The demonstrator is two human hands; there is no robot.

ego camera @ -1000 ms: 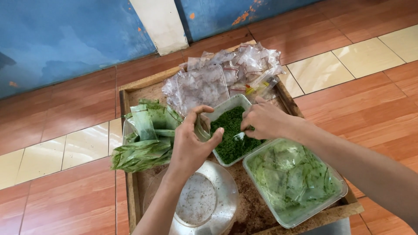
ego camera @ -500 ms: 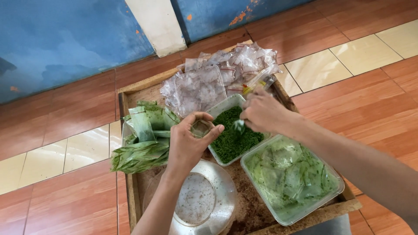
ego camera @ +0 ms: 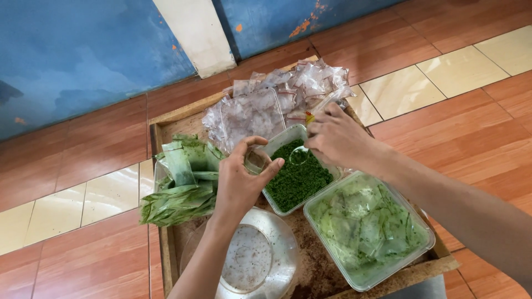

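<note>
Small clear plastic bag (ego camera: 256, 161), pinched open between thumb and fingers of the left hand (ego camera: 239, 180), held just above the near rim of a rectangular clear tub of green crumbled herb (ego camera: 296, 178). Right hand (ego camera: 339, 141) closed on a small metal spoon (ego camera: 300, 155), bowl of the spoon hanging over the green crumbs, close beside the bag's mouth. All set inside a wooden tray (ego camera: 166, 254) on a tiled floor (ego camera: 100, 194). Heap of empty clear bags (ego camera: 271, 105) at the far end of the tray, stack of folded green leaf strips (ego camera: 180, 182) to the left, second clear tub of filled green packets (ego camera: 366, 227) to the right, upturned metal bowl (ego camera: 255, 260) nearest.

Likely risks: narrow, limp bag mouth folding shut under the spoon, sending crumbs onto the tray; an overfull spoon shedding at the rim; a loose pinch letting the bag drop into the tub.
</note>
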